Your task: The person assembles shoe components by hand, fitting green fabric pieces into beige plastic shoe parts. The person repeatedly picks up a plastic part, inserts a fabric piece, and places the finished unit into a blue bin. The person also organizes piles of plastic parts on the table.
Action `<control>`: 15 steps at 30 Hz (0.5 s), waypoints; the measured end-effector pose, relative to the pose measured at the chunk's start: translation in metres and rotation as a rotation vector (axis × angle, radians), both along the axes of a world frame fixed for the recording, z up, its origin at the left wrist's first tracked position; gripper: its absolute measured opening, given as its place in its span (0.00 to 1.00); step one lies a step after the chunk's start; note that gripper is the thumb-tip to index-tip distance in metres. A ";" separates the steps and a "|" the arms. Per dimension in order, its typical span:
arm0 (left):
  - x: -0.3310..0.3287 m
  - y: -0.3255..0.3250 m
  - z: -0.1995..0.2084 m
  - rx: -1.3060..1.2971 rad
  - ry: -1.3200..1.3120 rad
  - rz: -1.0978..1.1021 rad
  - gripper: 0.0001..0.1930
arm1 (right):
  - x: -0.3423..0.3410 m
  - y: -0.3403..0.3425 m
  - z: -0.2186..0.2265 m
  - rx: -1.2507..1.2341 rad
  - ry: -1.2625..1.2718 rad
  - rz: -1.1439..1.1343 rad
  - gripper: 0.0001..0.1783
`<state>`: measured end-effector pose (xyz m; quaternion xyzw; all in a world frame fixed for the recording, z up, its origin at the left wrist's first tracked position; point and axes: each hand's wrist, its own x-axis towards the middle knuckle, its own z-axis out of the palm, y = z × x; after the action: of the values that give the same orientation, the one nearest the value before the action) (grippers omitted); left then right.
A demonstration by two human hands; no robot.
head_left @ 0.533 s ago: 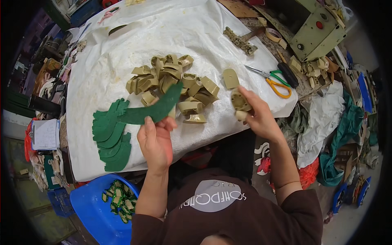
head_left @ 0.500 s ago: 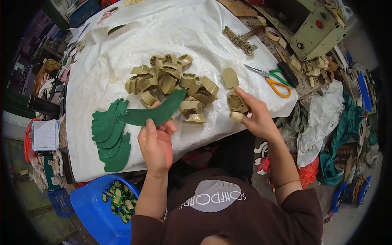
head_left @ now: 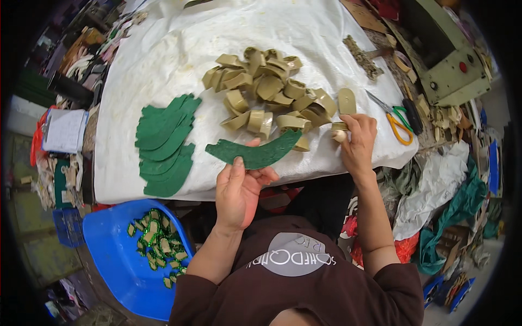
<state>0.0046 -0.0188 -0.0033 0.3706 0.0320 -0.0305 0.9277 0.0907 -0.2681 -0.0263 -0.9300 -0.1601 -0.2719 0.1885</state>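
Left hand (head_left: 239, 187) pinching curved green strip (head_left: 254, 152) near its mid-left, thumb on top, fingers under; strip held just above cloth (head_left: 163, 54) edge, tip pointing toward tan pile (head_left: 269, 98). Right hand (head_left: 356, 141) closed round a small tan piece (head_left: 340, 130) at pile's right edge, fingers curled; exact grip partly hidden.

Handling, by look: strip thin, light, flexible but keeps its crescent shape, prob. felt or faux leather w/ a rough matte face. Not fragile, not slippery. Best held near the middle, as now; gripped at a tip, likely to droop. Tan piece small, light, folded into a loop; easy pinch between thumb and forefinger.

Other bits: stack of green strips (head_left: 166, 141), same crescent cut, fanned flat on cloth to the left. Tan loops heaped loosely, smooth, slightly glossy. Oval tan sole-like piece (head_left: 346, 100) lying apart from heap. Scissors (head_left: 394, 117) w/ yellow-green handles at cloth's right edge. Blue tub (head_left: 109, 255) below table w/ glittery green offcuts (head_left: 157, 242).
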 end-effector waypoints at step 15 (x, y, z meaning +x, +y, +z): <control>-0.009 0.000 0.006 0.199 -0.094 0.107 0.23 | -0.053 0.052 0.063 0.822 0.164 0.706 0.21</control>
<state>-0.0041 -0.0191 0.0022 0.4596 0.0112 0.0400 0.8872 0.0374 -0.2157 0.0364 -0.6878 -0.3277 -0.1589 0.6279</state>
